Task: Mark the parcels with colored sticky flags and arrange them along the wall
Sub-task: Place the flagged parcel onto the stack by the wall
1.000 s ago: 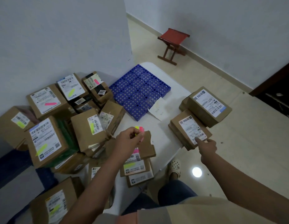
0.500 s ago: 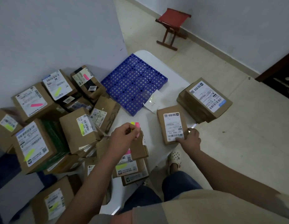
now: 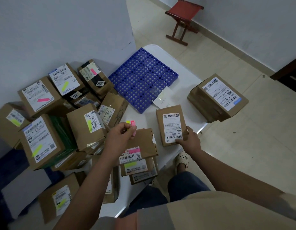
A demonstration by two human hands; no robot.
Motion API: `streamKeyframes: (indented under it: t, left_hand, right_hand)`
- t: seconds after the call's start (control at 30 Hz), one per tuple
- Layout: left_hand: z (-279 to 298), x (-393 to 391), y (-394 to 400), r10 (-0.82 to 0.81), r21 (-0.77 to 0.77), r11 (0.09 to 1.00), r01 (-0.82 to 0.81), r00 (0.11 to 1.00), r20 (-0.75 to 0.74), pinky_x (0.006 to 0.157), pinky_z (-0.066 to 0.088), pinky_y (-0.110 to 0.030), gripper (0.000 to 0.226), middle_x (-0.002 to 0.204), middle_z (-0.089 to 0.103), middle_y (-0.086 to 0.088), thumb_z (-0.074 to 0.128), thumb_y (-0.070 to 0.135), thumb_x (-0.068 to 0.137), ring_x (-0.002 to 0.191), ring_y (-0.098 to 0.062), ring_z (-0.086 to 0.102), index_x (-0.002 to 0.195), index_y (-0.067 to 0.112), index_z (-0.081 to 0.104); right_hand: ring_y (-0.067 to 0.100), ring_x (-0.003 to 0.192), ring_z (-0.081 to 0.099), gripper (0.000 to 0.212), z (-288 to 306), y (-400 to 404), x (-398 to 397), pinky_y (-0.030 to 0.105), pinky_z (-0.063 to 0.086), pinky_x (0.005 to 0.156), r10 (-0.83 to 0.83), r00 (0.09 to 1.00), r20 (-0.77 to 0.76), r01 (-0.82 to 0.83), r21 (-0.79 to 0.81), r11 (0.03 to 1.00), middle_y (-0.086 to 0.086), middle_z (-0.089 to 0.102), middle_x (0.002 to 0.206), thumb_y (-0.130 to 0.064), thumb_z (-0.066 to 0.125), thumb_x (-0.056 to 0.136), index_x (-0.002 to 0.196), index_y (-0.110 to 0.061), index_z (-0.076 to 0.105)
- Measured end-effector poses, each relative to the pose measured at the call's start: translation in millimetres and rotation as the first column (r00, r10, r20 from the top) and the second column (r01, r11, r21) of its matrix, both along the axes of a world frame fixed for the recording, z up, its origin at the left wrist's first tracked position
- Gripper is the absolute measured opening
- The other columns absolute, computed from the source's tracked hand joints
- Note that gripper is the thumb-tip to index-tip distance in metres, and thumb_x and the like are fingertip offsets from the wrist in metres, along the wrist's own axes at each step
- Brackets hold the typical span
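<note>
We are mid-marking: our left hand (image 3: 120,135) pinches the sticky flags (image 3: 132,126); our right hand (image 3: 188,140), at three o'clock, grips an unflagged parcel (image 3: 171,124). Next, a flag goes onto its label.

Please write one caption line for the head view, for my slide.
Left hand holds sticky flags while right hand grips an unflagged parcel on the white table.

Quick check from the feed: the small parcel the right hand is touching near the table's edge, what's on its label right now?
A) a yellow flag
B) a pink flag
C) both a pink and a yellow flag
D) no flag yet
D: the small parcel under the right hand shows only print and barcodes on its label, while the left hand holds the sticky flags apart from it.
</note>
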State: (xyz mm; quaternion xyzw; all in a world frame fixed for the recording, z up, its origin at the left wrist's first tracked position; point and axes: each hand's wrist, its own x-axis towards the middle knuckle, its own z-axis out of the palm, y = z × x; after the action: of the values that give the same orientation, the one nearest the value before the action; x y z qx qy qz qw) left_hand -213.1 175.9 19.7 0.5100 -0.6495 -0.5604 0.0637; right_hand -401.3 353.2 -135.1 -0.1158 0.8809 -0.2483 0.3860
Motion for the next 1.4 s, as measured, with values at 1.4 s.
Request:
streamKeyframes:
  t: [1.4]
  left_hand:
    - [8,-19,-18,0.025,-0.008,1.000,-0.025,1.000,-0.013,0.088,0.055,-0.037,0.018,0.084,0.071,-0.005,0.066,0.023,0.093,0.069,-0.004,0.065,0.094,0.005,0.069]
  right_hand:
    - [0.040,0.134,0.033,0.072,33,-43,-35,0.051,0.033,0.107,-0.264,0.963,-0.048,0.267,0.071,0.961,0.011,0.022,0.154,-0.027,0.071,0.087,0.145,-0.015,0.029]
